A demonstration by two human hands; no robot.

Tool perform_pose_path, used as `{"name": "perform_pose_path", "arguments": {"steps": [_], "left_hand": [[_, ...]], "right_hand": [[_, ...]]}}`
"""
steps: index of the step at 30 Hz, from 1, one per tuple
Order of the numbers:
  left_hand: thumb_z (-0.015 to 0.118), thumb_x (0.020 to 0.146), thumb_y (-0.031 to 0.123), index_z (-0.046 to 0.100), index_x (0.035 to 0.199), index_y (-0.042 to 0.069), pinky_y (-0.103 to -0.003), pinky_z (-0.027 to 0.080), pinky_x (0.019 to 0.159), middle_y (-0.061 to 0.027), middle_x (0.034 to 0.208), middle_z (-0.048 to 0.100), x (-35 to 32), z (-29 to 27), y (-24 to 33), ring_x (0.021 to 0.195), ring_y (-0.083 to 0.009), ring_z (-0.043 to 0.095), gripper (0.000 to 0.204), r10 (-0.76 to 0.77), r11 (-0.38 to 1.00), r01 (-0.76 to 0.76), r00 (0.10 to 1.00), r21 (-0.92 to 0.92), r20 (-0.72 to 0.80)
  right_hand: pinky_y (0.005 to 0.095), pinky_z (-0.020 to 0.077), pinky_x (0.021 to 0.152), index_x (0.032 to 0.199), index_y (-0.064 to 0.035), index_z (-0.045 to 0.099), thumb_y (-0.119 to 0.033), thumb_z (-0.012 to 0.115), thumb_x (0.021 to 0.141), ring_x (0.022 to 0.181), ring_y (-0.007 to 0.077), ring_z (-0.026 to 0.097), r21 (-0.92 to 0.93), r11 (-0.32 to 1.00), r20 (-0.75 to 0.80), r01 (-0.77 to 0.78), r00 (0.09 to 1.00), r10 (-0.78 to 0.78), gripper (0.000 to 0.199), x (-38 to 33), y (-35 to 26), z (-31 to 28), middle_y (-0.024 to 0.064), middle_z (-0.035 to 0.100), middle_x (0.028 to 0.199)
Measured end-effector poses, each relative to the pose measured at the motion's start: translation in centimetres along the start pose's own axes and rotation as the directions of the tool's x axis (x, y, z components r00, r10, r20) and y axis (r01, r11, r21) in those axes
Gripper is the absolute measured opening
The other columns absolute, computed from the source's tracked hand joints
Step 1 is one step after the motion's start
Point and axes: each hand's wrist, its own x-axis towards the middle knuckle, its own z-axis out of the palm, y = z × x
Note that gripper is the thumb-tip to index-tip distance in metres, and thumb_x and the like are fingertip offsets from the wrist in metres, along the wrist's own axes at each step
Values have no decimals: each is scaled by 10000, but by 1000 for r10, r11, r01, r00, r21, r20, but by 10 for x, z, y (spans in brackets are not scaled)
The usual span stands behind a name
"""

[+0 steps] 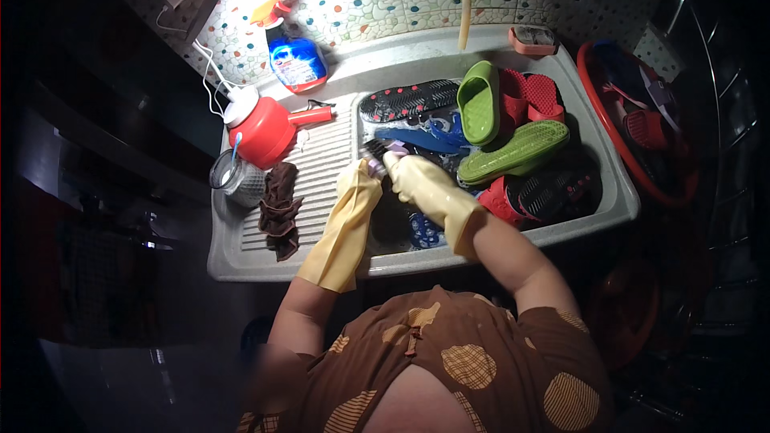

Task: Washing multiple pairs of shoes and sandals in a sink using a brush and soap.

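Note:
Both my hands wear pale yellow rubber gloves and meet over the left part of the sink basin. My left hand (pixel 360 182) is closed at a small light-purple thing (pixel 376 167), whose kind I cannot make out. Beside it my right hand (pixel 411 180) is closed too, its fingers partly hidden. A dark bristly-looking piece (pixel 374 147) shows just beyond the fingertips. Around them in the basin lie a blue slipper (pixel 425 140), a black-soled slipper with red dots (pixel 409 101), green slippers (pixel 479 108), red slippers (pixel 544 98) and a blue patterned piece (pixel 426 231).
On the ribbed drainboard (pixel 322 160) stand a red dipper-like vessel (pixel 263 130), a glass jar (pixel 241 183) and a crumpled brown cloth (pixel 279 212). A blue spray bottle (pixel 297 62) leans behind. A soap box (pixel 533 41) sits by the tap (pixel 464 16); a red basin (pixel 589 84) holds footwear.

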Motion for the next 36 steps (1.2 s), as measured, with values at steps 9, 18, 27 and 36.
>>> {"name": "perform_pose_path", "arguments": {"steps": [9,18,27,36], "left_hand": [[727,852,218,704,1098,68,-425,509,825,-193,967,713,-7,-15,12,936,-356,681,289,-45,993,55,994,-102,96],[722,843,249,713,1035,78,-419,517,747,-182,891,709,-2,-5,1,836,-340,687,258,-70,971,76,997,-225,36],[738,829,268,686,1003,39,-458,515,799,-212,928,695,-3,-12,6,911,-407,667,292,-51,993,58,996,-106,68],[716,839,227,676,1054,36,-457,508,846,-213,971,699,-3,-17,7,962,-388,665,290,-59,986,72,994,-150,88]], "right_hand": [[346,388,495,579,-100,541,-531,352,1020,457,162,491,117,993,-231,-16,972,43,645,38,23,-12,7,531,527],[295,392,484,764,-121,581,-536,479,1001,474,123,504,263,965,125,-12,992,-22,489,-15,-3,10,-9,577,614],[337,447,550,661,-77,610,-568,397,1018,533,170,573,-127,990,-135,60,988,-77,643,8,7,-7,50,609,602],[395,461,693,742,-62,630,-523,307,1019,611,216,590,-97,995,-139,-1,990,-12,627,5,1,-1,78,609,639]]}}
